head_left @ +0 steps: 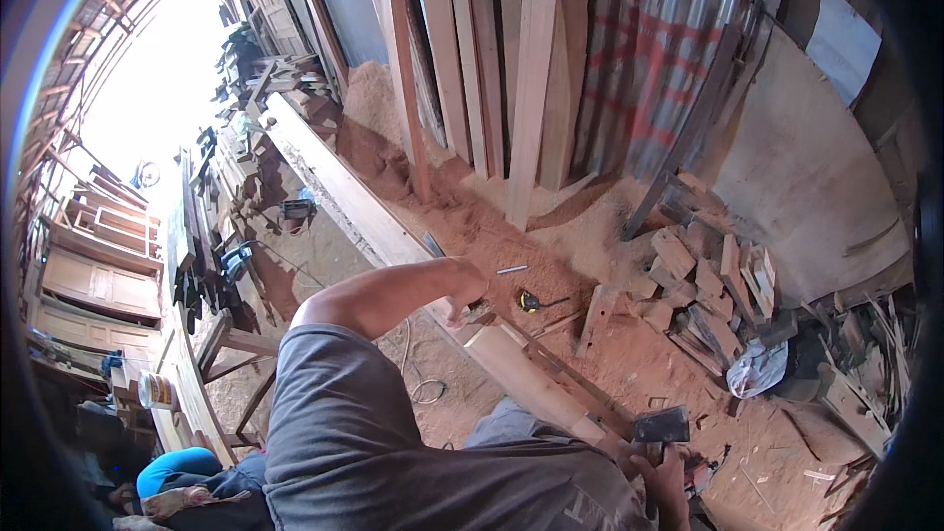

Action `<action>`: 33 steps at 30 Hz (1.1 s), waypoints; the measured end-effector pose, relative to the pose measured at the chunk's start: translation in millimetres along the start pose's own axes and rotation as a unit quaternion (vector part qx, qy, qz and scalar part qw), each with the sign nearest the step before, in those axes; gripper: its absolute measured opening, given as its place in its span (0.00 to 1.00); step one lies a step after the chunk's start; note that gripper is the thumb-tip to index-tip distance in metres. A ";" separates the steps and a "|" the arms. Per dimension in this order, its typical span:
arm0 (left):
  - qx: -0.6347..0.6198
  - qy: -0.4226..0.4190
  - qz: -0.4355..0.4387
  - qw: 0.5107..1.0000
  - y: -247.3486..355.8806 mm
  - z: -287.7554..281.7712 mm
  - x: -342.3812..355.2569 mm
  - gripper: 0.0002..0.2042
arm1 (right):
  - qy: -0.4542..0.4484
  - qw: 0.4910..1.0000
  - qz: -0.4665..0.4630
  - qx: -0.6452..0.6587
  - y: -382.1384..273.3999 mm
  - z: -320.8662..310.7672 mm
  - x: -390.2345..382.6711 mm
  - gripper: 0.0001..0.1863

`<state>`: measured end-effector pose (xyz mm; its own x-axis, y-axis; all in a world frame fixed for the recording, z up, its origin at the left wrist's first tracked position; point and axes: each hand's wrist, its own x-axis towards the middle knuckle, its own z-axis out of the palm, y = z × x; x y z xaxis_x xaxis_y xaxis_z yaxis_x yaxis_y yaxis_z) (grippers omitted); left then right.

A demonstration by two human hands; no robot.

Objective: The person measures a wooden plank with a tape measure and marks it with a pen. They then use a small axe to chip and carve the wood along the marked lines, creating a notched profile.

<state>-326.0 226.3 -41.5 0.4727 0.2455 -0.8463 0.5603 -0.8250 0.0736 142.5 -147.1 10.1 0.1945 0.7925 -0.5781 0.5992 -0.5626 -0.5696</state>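
A long pale timber beam [369, 221] runs diagonally from the far left toward me. My left hand [460, 297] is bent down at the beam, its fingers closed; what they hold, if anything, is hidden. Just nearer than that hand, a shorter wooden piece [506, 359] lies along the beam. My right hand [667, 482], at the lower right, is closed around the handle of a hammer [662, 425] with a dark, blocky head. The hammer head is raised by the near end of the timber.
A black-and-yellow tape measure [531, 301] and a slim metal rod [511, 269] lie on sawdust beyond the beam. Wood offcuts [703, 290] are heaped at right. Tall boards [536, 69] lean on the corrugated wall. A cable [428, 391] coils left of the beam.
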 end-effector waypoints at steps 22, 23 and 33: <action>-0.041 0.347 -0.079 0.934 56.5 58.0 -103.8 0.29 | 0.012 0.933 -0.257 -0.252 79.4 -5.3 -7.1 0.22; -0.030 0.323 -0.104 0.940 66.9 53.5 -108.1 0.30 | 0.017 0.933 -0.260 -0.249 75.2 -11.8 -5.4 0.22; -0.031 0.370 -0.060 0.927 42.5 67.2 -67.7 0.22 | 0.016 0.961 -0.193 -0.199 48.0 -25.7 -9.9 0.32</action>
<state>-379.9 140.4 -16.5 0.7289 0.6338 -0.2588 0.6657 -0.7444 0.0519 189.3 -176.0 3.5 -0.0825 0.9346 -0.3459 0.8796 -0.0950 -0.4662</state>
